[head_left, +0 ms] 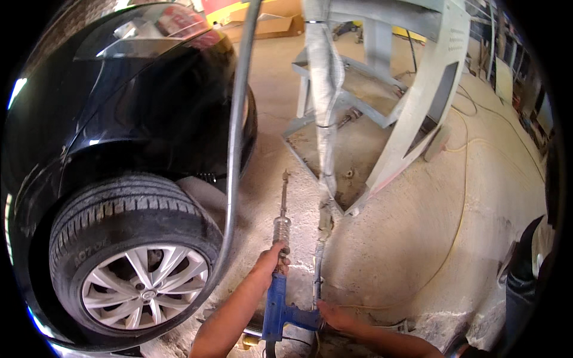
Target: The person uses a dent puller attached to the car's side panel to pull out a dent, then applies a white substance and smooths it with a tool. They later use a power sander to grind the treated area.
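Observation:
My left hand (271,262) is closed round the metal barrel of a blue gun-shaped tool (276,301), which has a long thin metal tip (285,191) pointing away from me. My right hand (337,319) is closed at the rear of the tool's blue handle, by a pipe fitting (318,274); its fingertips are partly hidden. From that fitting a silver-wrapped hose (324,119) runs upward, just right of the tip. A grey metal tube (237,131) hangs to the left, in front of a black car.
The car (119,101) fills the left, with a wheel (149,286) low down. A grey metal stand (430,113) with shelves stands ahead right on the concrete floor. A cardboard box (262,24) lies behind. Yellow cables (462,197) run along the floor at right, near dark items (519,280).

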`<action>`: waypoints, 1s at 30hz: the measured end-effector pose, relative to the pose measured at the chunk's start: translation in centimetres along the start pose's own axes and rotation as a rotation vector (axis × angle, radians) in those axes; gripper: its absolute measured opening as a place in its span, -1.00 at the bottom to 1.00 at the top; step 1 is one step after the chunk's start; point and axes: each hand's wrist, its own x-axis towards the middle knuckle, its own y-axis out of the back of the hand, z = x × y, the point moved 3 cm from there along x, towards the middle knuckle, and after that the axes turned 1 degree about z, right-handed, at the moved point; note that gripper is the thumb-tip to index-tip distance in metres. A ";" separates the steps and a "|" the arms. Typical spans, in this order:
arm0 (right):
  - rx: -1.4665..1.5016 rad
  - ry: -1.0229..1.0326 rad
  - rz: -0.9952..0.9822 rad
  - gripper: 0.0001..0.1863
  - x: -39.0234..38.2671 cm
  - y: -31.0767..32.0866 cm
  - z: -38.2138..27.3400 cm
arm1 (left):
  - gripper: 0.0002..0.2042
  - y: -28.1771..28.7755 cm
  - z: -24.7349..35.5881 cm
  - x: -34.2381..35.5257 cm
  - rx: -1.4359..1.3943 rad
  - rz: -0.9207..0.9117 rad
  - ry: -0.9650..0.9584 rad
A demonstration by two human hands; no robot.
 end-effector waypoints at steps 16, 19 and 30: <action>0.452 0.220 0.107 -0.49 -2.5 -2.0 -11.3 | -0.49 5.2 3.5 10.4 0.629 0.195 -0.476; 0.468 0.290 0.159 -0.52 1.9 -3.3 -12.0 | -0.41 4.6 3.8 4.8 0.992 0.244 -0.599; -1.425 1.058 0.504 -0.49 4.5 0.2 -7.1 | -0.57 16.7 -8.9 -13.9 1.318 0.117 -0.766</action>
